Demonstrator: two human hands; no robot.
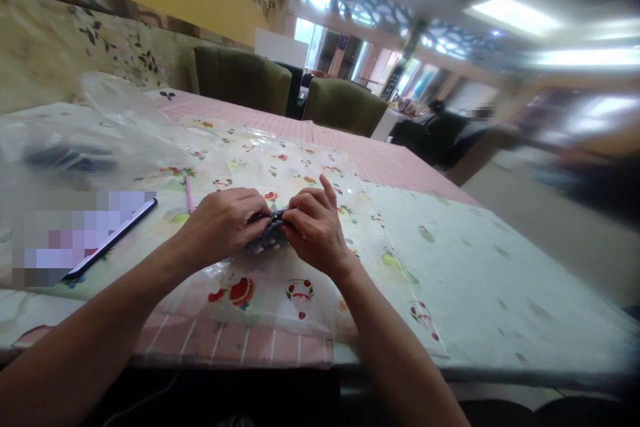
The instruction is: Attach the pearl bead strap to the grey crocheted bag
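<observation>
My left hand (pixel 240 217) and my right hand (pixel 317 223) meet over the middle of the table, fingertips almost touching. Between them they pinch a small dark piece (pixel 277 216) with a yellowish spot; its kind is too small to make out. Just beneath hangs or lies a greyish, shiny, bumpy bundle (pixel 267 239), partly hidden by my left fingers. One finger of my right hand points upward, away from the pinch. Under both hands spreads a clear plastic sheet (pixel 300 310) printed with fruit and red figures.
To the left lies a phone (pixel 100 237) with its screen lit. A pink stick (pixel 189 193) lies beyond my left hand. Clear plastic bags (pixel 135 127), one with dark contents, fill the far left. Small black scissors (pixel 167 95) rest near the wall. Green chairs (pixel 243 83) stand behind the table.
</observation>
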